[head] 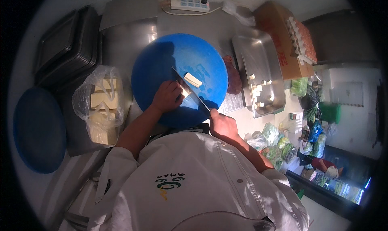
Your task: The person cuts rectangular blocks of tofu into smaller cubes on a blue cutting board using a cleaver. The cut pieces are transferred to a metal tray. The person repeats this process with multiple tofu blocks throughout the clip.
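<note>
A round blue cutting board [200, 53] lies before me on a steel counter. My right hand [223, 124] grips the handle of a kitchen knife [194, 93], its blade pointing up and left across the board. Just left of the blade, my left hand [168, 96] rests with curled fingers on a pale block that looks like tofu [184, 91], mostly hidden under the fingers and blade. On the blade's other side lies a cut pale slab [193, 79], with a line along its length.
To the right, a deep steel pan [263, 58] holds several pale cubes [257, 88]; a reddish bag [232, 76] lies beside the board. Left are a plastic bag of pale blocks [104, 100], stacked steel trays [65, 46] and another blue board [39, 129]. A power strip [190, 4] lies at the back.
</note>
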Action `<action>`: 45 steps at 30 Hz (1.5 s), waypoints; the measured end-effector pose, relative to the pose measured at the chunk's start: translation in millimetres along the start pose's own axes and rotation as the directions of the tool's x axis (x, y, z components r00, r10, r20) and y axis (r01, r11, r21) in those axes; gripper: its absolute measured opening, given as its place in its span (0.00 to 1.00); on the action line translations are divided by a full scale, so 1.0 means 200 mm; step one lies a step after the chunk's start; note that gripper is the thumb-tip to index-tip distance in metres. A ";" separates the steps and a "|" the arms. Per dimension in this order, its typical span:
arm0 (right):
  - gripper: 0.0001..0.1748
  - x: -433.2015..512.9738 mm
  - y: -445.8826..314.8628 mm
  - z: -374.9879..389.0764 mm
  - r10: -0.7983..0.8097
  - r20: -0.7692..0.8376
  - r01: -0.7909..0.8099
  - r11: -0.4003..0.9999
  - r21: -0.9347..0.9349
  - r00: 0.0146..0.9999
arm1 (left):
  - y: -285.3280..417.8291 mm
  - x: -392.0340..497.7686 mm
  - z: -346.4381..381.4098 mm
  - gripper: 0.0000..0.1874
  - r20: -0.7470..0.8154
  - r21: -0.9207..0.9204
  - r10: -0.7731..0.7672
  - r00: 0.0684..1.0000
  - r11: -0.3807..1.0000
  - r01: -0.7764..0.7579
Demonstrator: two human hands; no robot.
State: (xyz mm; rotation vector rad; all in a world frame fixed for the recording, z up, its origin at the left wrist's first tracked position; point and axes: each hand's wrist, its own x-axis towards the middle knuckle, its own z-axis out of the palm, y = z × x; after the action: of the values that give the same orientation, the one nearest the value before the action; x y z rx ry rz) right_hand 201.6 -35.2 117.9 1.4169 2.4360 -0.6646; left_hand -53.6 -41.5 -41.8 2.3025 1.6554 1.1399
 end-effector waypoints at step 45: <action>0.11 -0.20 0.36 0.34 0.508 -0.224 -0.160 0.606 0.779 0.832 | -0.08 0.68 -0.03 0.27 0.886 0.021 0.056 0.460 0.987 -0.161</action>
State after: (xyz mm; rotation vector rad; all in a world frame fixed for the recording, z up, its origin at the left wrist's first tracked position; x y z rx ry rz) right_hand 283.2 -68.6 57.5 2.5143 2.0969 -1.4871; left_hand -50.9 77.9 25.0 2.3664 1.1157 -0.2580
